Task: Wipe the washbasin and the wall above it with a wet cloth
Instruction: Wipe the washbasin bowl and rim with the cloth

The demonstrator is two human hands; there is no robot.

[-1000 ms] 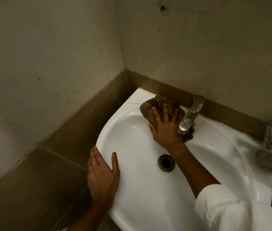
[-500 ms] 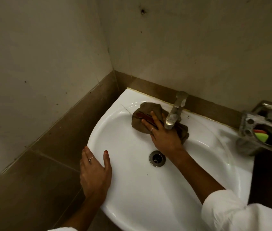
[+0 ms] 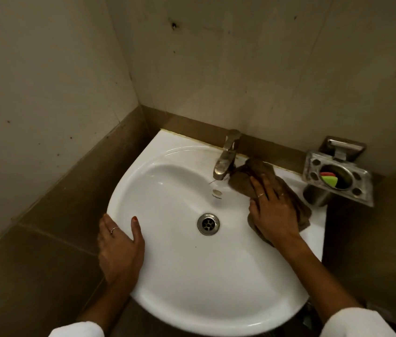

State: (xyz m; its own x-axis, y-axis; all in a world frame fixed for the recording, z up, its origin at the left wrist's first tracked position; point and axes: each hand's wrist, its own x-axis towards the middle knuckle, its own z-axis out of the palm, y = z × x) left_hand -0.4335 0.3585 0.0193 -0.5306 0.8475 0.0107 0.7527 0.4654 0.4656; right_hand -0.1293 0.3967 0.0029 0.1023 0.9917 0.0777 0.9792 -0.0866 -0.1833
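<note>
**Cloth carried past the tap to the basin's right shoulder**

The right hand [image 3: 274, 212] lies flat, fingers spread and palm down, pressing the brown cloth [image 3: 248, 177] against the washbasin [image 3: 192, 283]; it pins the cloth by pressure, without pinching it. The cloth is bunched on the rear right ledge, its far edge just beside the base of the tap [image 3: 227, 154] and its near edge trailing over the inner slope toward the wrist. One second ago the same hand and cloth worked the back left corner, left of the tap; half a second ago they lay under the spout. The stroke has thus swept left to right along the back rim.

The left hand [image 3: 119, 246] is empty and has kept its place on the front left rim, thumb on the white surface and fingers wrapped over the outer edge, apparently as a brace.

Outward from the cloth: the drain [image 3: 208, 224] sits bare at the bowl's centre, and a metal holder [image 3: 337, 177] is mounted on the wall near the right ledge, apart from the cloth.

Judged from these positions, the rear rim is largely covered; the bowl, front rim and the spotted wall [image 3: 252, 69] above remain to be wiped.
</note>
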